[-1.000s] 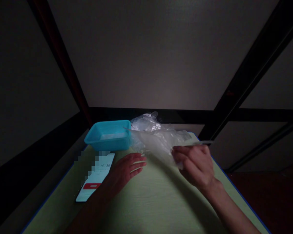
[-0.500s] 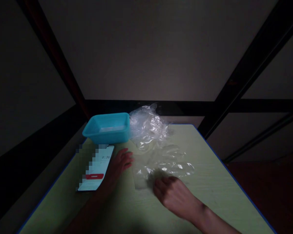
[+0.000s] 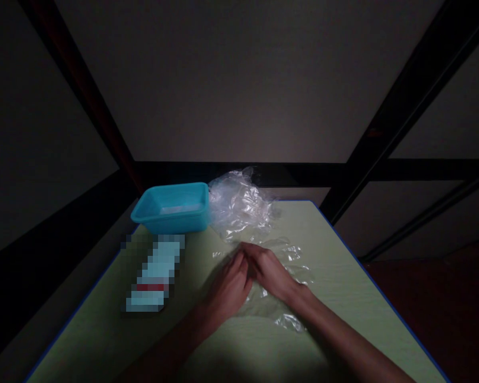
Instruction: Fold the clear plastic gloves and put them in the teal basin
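A clear disposable plastic glove [image 3: 299,275] lies on the table, its fingers spread toward the right. My left hand [image 3: 231,284] and my right hand [image 3: 269,268] meet over its cuff end, the fingertips touching or nearly so. Both hands are closed, fingers bent down and pressed together on the thin plastic. The exact pinch is hidden beneath the fingers. Behind the glove sits a crumpled heap of clear plastic [image 3: 241,205], beside a blue plastic basket [image 3: 178,221].
A phone [image 3: 155,274], partly pixelated, lies left of my left arm. The pale green table [image 3: 339,298] has blue edges and stands against a wall [image 3: 239,96]. Dark beams run along the wall, and a reddish floor shows at the right.
My left hand has moved right from near the phone to the glove's cuff. My right hand has moved up and away to meet it. The glove's lower part has spread toward me.
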A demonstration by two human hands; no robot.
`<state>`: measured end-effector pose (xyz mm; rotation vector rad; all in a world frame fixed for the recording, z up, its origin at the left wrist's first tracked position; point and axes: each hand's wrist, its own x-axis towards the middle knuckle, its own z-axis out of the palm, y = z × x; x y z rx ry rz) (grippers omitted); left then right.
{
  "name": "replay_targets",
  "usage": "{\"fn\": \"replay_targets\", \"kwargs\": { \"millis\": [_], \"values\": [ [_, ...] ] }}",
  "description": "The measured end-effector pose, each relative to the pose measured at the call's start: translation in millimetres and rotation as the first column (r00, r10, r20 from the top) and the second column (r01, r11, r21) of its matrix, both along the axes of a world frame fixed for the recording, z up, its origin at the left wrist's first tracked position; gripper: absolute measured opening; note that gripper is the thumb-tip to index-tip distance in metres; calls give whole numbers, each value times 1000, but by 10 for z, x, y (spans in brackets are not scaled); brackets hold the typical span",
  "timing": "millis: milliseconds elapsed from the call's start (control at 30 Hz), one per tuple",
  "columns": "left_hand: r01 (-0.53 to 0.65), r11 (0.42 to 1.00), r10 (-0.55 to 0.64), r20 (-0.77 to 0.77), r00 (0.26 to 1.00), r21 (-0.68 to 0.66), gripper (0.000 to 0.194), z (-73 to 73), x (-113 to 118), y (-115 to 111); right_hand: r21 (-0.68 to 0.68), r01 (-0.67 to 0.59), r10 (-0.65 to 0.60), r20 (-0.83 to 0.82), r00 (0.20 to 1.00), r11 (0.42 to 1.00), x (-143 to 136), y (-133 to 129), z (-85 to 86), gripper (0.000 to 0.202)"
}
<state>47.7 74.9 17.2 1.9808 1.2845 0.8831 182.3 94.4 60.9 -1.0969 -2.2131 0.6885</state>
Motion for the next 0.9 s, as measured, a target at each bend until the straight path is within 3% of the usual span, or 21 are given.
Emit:
{"fn": "replay_targets", "kwargs": {
  "millis": [100, 267, 500, 767, 900],
  "values": [
    [47, 997, -44, -60, 997, 54, 53, -56, 29, -8, 15, 1, 0, -21, 1000, 1000, -88, 14, -210, 46],
    [55, 995, -22, -342, 939, 86, 62, -115, -44, -46, 40, 8, -12, 100, 995, 999, -33, 11, -421, 48],
    [29, 984, 46, -407, 912, 177, 67, -218, -80, -70, 151, 7, -65, 381, 922, 988, 192, 76, -480, 50],
    [35, 988, 33, -437, 899, 147, 67, -145, -84, -71, 171, 106, -173, 444, 879, 979, 573, 261, -505, 54],
    [44, 989, 27, -473, 881, 138, 66, -108, -102, -90, 162, 159, -220, 487, 846, 974, 608, 222, -457, 57]
  ]
}}
